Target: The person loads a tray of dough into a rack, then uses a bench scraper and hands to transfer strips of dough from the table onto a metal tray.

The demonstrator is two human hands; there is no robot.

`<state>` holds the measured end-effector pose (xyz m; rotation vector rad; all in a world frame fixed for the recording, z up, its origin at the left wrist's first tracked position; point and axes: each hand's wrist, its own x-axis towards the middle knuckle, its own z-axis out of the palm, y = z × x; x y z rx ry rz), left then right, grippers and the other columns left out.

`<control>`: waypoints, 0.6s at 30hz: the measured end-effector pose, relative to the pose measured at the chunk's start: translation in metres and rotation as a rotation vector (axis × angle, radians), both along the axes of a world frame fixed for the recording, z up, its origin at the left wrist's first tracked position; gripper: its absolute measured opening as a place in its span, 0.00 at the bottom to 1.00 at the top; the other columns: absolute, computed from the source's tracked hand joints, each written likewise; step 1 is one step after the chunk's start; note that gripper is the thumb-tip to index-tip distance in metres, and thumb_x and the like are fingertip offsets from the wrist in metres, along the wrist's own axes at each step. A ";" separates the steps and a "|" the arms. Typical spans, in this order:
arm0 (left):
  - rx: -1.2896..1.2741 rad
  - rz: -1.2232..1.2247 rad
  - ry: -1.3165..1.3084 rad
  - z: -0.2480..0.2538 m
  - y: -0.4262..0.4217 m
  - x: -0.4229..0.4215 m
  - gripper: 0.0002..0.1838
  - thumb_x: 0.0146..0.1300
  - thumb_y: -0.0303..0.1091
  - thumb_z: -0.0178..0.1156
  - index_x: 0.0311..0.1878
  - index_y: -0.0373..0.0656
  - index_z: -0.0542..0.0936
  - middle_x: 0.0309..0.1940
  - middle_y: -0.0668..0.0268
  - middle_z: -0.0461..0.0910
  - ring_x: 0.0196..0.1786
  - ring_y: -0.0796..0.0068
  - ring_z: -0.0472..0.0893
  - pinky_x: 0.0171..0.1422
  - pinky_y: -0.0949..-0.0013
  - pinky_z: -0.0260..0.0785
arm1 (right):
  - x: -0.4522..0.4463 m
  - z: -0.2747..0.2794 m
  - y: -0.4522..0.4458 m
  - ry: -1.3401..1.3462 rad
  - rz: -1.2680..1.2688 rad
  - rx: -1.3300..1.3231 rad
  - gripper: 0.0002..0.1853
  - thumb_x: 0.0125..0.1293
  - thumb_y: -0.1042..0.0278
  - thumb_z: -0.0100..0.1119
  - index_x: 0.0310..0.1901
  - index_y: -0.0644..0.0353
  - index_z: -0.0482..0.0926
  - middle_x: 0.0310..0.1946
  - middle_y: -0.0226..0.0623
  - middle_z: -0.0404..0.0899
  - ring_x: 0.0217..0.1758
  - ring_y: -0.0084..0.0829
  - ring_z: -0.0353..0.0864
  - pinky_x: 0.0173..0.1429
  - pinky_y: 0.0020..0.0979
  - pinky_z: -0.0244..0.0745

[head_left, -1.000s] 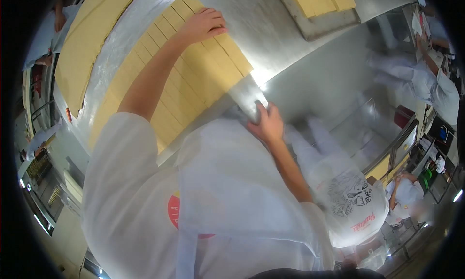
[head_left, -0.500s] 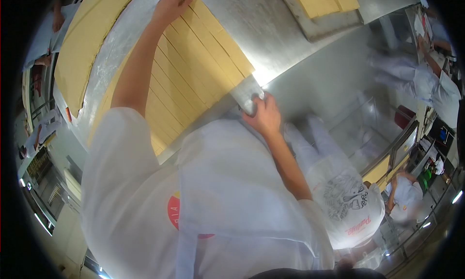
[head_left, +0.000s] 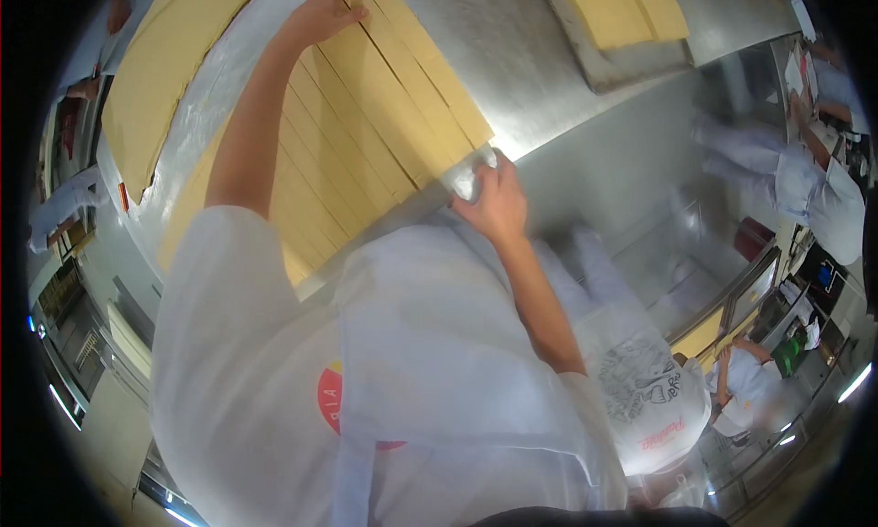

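Observation:
A sheet of pale yellow dough (head_left: 366, 97), cut into several long strips, lies on the metal table. My left hand (head_left: 320, 16) reaches to the far end of the strips. Its thumb is apart from the bent fingers, and the fingertips touch the dough there. At the strips' near right corner, by the table's front edge, is my right hand (head_left: 495, 198). Its thumb and fingers are spread in a curve, with bare metal showing between them. A dark gap runs between two strips on the right side. My left forearm covers part of the sheet.
Another large dough sheet (head_left: 174, 79) lies to the left on the metal table (head_left: 476, 33). A tray (head_left: 604, 69) with stacked dough slabs (head_left: 626, 15) stands at the upper right. Close on my right is a person in white (head_left: 640, 390); other people stand farther off.
The gap between the strips near the right side looks wider. My right hand has moved slightly forward along the near edge; the left stays at the far end. The view has shifted a little.

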<state>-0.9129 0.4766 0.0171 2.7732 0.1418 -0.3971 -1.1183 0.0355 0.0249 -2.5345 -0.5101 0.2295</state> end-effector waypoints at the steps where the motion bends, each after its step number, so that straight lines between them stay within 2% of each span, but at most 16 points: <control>1: -0.029 -0.054 -0.031 0.006 0.000 -0.008 0.44 0.62 0.50 0.73 0.78 0.49 0.67 0.74 0.53 0.70 0.74 0.48 0.70 0.78 0.52 0.64 | -0.001 -0.003 0.000 -0.008 0.002 0.003 0.31 0.43 0.57 0.81 0.48 0.54 0.75 0.57 0.54 0.73 0.58 0.52 0.82 0.51 0.46 0.85; 6: -0.070 -0.256 -0.096 0.031 -0.003 -0.046 0.55 0.53 0.45 0.78 0.83 0.52 0.60 0.79 0.54 0.62 0.80 0.48 0.61 0.83 0.49 0.58 | -0.002 0.005 0.005 -0.050 0.018 0.008 0.30 0.43 0.58 0.81 0.47 0.54 0.74 0.57 0.54 0.73 0.59 0.53 0.81 0.50 0.47 0.85; 12: 0.034 -0.268 -0.223 0.016 -0.009 -0.054 0.59 0.47 0.55 0.79 0.82 0.52 0.61 0.79 0.53 0.62 0.80 0.44 0.60 0.83 0.46 0.55 | -0.003 0.001 0.011 -0.032 -0.005 0.025 0.30 0.44 0.57 0.81 0.46 0.53 0.73 0.57 0.54 0.73 0.60 0.54 0.80 0.47 0.48 0.84; 15: 0.093 -0.258 -0.268 0.015 -0.014 -0.059 0.57 0.52 0.66 0.72 0.82 0.52 0.61 0.78 0.51 0.63 0.79 0.43 0.62 0.81 0.45 0.59 | -0.001 0.005 0.008 0.045 -0.038 -0.005 0.30 0.44 0.56 0.81 0.46 0.53 0.73 0.58 0.54 0.73 0.58 0.54 0.80 0.46 0.48 0.84; 18: 0.106 -0.195 -0.166 0.034 -0.024 -0.055 0.48 0.55 0.58 0.74 0.74 0.41 0.71 0.74 0.43 0.67 0.76 0.43 0.65 0.78 0.48 0.62 | 0.006 0.005 0.005 0.056 -0.048 -0.025 0.31 0.43 0.55 0.82 0.46 0.53 0.73 0.59 0.54 0.73 0.56 0.55 0.82 0.46 0.48 0.84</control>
